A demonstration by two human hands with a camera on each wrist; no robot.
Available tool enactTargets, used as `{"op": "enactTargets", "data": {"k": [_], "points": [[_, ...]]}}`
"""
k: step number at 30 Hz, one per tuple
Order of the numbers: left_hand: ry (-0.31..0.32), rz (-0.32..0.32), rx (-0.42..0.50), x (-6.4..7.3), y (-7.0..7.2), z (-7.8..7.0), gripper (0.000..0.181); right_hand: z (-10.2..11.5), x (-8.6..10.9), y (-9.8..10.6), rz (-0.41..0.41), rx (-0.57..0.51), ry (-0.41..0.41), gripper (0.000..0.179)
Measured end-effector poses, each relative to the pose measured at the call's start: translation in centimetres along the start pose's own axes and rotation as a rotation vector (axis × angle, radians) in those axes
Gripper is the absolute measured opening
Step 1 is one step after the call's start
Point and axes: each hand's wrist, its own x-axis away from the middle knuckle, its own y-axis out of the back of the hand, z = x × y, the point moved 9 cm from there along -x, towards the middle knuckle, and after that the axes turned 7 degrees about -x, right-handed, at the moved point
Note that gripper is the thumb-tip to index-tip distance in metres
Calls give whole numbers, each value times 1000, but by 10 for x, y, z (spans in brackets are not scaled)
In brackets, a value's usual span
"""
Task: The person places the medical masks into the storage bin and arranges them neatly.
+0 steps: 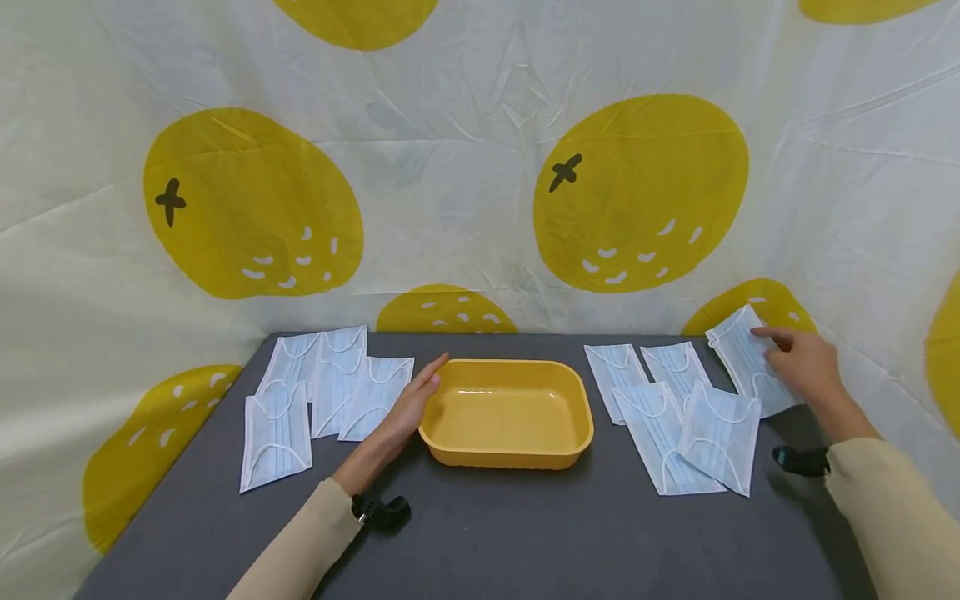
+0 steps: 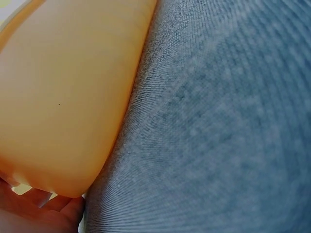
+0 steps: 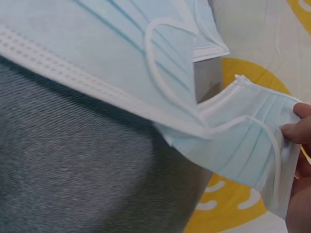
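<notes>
A yellow rectangular tray stands in the middle of the dark table. My left hand lies along its left end, fingers extended against the wall; the left wrist view shows those fingers touching the tray's end. At the far right, my right hand pinches a pale blue face mask by its edge between thumb and fingers. The right wrist view shows this held mask raised and slanted, with its white ear loop hanging. Its other end reaches close behind a nearer mask.
Several face masks lie overlapping left of the tray. More masks overlap on the right side. A pale curtain with yellow fruit prints hangs behind the grey table. Black straps with small cameras sit on both wrists.
</notes>
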Motion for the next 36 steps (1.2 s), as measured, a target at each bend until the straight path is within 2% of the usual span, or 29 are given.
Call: {"op": "enactTargets", "data": {"k": [10, 18, 23, 30, 36], "points": [[-2, -4, -15, 0, 1, 1, 51, 30, -7, 16, -50, 38, 69, 45], [4, -6, -15, 1, 2, -1, 50, 52, -5, 24, -79, 26, 74, 45], [2, -4, -15, 2, 2, -1, 50, 74, 0, 27, -147, 9, 160, 40], [11, 3, -17, 1, 2, 0, 50, 109, 7, 24, -154, -61, 231, 38], [11, 8, -19, 0, 2, -3, 50, 140, 14, 25, -171, -62, 324, 36]]}}
